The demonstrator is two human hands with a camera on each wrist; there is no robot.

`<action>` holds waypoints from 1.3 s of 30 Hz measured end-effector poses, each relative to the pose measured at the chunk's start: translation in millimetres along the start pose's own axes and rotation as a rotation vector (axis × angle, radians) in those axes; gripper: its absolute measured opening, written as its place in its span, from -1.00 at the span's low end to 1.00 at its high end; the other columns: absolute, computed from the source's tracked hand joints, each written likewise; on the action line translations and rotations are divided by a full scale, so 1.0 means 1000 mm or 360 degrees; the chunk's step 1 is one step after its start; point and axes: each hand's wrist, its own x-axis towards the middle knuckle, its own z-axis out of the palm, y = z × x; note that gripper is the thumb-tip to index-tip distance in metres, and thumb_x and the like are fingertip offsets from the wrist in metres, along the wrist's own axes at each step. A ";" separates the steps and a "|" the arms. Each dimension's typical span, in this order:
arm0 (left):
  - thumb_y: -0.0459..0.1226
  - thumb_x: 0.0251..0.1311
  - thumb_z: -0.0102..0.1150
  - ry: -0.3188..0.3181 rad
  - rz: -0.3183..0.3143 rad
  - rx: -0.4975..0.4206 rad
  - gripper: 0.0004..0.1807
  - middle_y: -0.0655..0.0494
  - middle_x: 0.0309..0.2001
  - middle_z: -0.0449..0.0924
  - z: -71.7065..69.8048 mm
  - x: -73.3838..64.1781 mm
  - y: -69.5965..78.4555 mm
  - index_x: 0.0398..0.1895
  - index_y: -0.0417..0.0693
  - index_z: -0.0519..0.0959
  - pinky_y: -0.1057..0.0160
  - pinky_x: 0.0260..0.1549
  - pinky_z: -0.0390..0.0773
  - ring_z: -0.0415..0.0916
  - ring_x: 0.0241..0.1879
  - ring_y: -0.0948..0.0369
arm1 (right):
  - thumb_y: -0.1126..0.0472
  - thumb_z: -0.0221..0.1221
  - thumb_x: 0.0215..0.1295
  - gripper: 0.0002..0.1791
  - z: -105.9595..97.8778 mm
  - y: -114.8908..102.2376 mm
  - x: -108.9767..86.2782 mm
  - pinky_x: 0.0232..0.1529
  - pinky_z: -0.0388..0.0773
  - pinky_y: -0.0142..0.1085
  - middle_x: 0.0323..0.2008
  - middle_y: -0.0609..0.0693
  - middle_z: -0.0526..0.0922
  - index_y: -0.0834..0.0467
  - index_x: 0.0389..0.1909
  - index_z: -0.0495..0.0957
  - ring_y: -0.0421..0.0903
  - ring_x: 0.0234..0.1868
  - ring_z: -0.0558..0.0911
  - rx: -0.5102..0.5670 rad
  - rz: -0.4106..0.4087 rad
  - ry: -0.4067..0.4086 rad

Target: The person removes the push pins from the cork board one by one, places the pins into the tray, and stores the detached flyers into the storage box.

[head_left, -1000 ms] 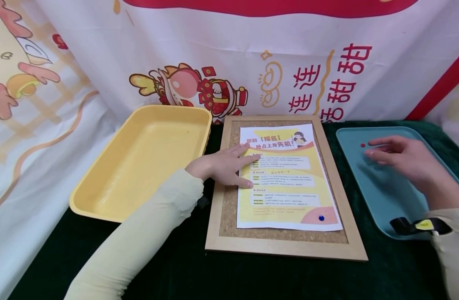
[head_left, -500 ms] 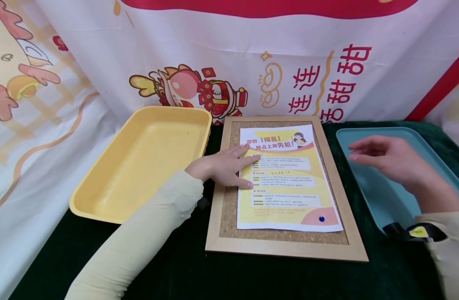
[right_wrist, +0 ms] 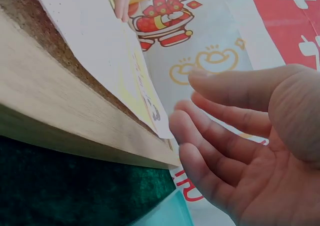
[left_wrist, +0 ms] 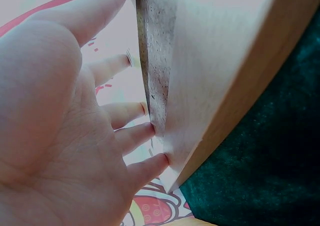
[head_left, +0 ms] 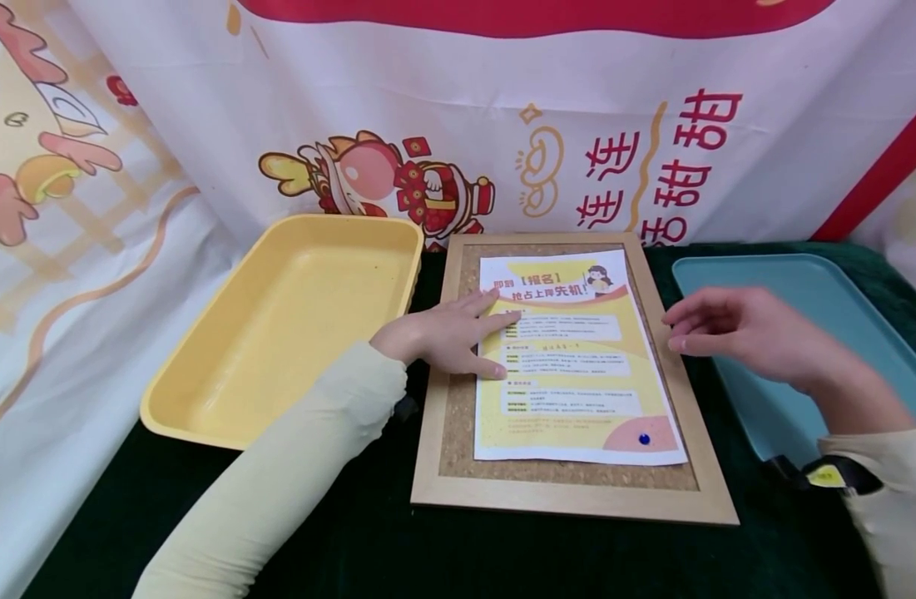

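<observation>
My left hand (head_left: 450, 334) lies with fingers spread on a yellow printed sheet (head_left: 566, 433), which rests on a wood-framed cork board (head_left: 453, 472). The left wrist view shows the fingers (left_wrist: 137, 137) reaching across the frame's edge. My right hand (head_left: 757, 333) hovers at the board's right edge, over the near side of a blue tray (head_left: 809, 274). Its fingers are curled in a pinch, which hides the small red pushpin; no red shows on the visible tray. A blue pushpin (head_left: 644, 438) sits in the sheet's lower right corner.
A deep yellow tray (head_left: 278, 333) stands left of the board, partly behind the left forearm. Dark green cloth (head_left: 368, 532) covers the table. A printed white banner (head_left: 443, 83) hangs behind everything.
My right hand has moved left from above the blue tray to the board's right edge. The red pushpin seen by its fingertips is out of sight. The left hand stays put.
</observation>
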 end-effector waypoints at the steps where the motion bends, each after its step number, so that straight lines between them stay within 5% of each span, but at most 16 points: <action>1: 0.29 0.44 0.13 -0.0001 -0.0002 0.0003 -0.02 -0.03 0.78 -0.42 0.000 0.000 0.000 0.77 0.34 -0.09 -0.13 0.71 -0.18 -0.44 0.77 0.00 | 0.07 0.36 0.46 -0.56 0.001 -0.001 0.000 -0.11 0.67 -0.38 0.05 0.07 0.72 0.11 0.27 0.62 -0.10 -0.02 0.64 0.0000 -0.0017 -0.0017; 20: 0.28 0.44 0.13 -0.0017 -0.0008 -0.0030 -0.02 -0.01 0.78 -0.43 -0.001 0.000 0.002 0.76 0.35 -0.09 -0.10 0.71 -0.19 -0.47 0.77 0.00 | 0.11 0.40 0.39 -0.66 0.015 -0.015 -0.004 -0.04 0.73 -0.37 0.04 0.03 0.76 0.11 0.11 0.68 -0.10 -0.06 0.74 0.0142 -0.0103 -0.0477; 27: 0.29 0.43 0.14 -0.0020 -0.0024 -0.0040 -0.02 0.00 0.78 -0.45 -0.001 -0.002 0.001 0.76 0.36 -0.09 -0.12 0.71 -0.20 -0.48 0.77 0.00 | 0.16 0.39 0.39 -0.76 0.018 -0.022 -0.004 -0.04 0.73 -0.35 -0.02 0.03 0.77 0.09 0.02 0.71 -0.08 -0.11 0.74 0.0124 -0.0188 -0.0570; 39: 0.28 0.44 0.13 -0.0014 -0.0014 -0.0032 -0.02 -0.02 0.78 -0.43 -0.001 -0.001 0.002 0.77 0.32 -0.08 -0.12 0.71 -0.20 -0.48 0.77 -0.03 | 0.04 0.48 0.29 -0.71 0.032 -0.019 -0.012 -0.10 0.68 -0.38 -0.14 0.00 0.73 0.01 -0.01 0.75 -0.06 -0.14 0.67 0.0104 -0.0147 -0.0632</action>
